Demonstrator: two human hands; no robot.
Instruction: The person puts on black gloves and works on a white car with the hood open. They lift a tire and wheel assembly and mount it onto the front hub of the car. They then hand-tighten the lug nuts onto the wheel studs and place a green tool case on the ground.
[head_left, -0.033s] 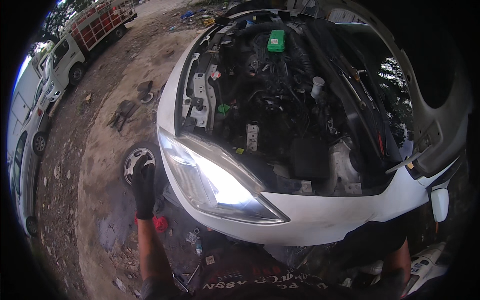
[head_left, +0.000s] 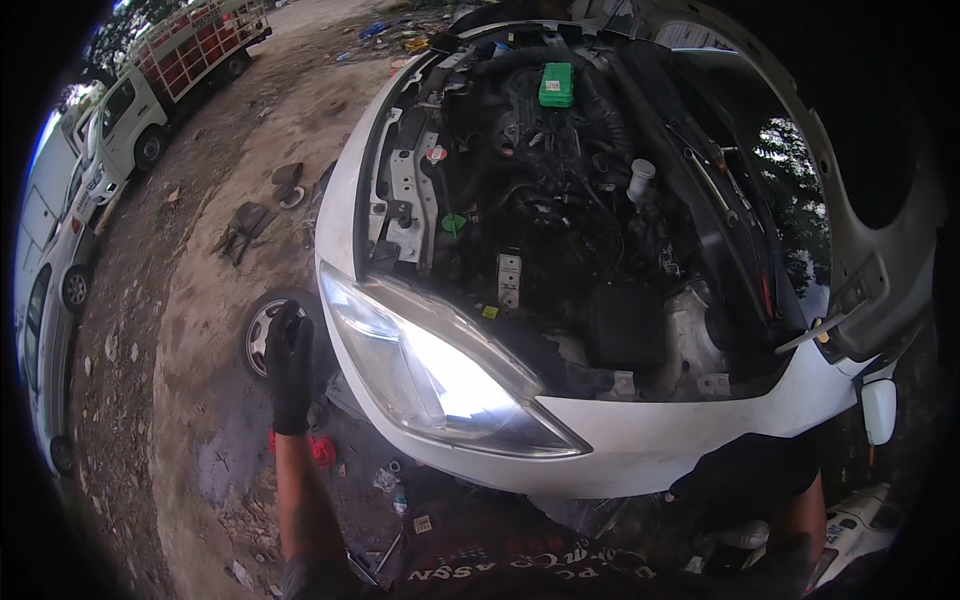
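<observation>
My left hand (head_left: 291,375), in a black glove, is raised beside the front of a white car, in front of a wheel (head_left: 262,338) lying on the ground. Its fingers stretch upward, close together and slightly bent, with nothing visible in them. The car's lit headlight (head_left: 450,385) is to its right. At the lower right, a dark shape that looks like my gloved right hand (head_left: 745,468) overlaps the lower edge of the white fender (head_left: 640,430). Its fingers cannot be made out. Under the raised hood lies the engine bay (head_left: 540,210).
A green box (head_left: 556,85) sits on the engine. Wrenches (head_left: 715,185) lie along the cowl by the windshield. A red cloth (head_left: 321,451) and a small bottle (head_left: 400,498) are on the ground near my left forearm. A truck (head_left: 135,115) and a silver car (head_left: 48,350) stand at left.
The view has shifted slightly, so the car appears a little lower and farther right. My left hand's fingers look closer together; its place is nearly the same.
</observation>
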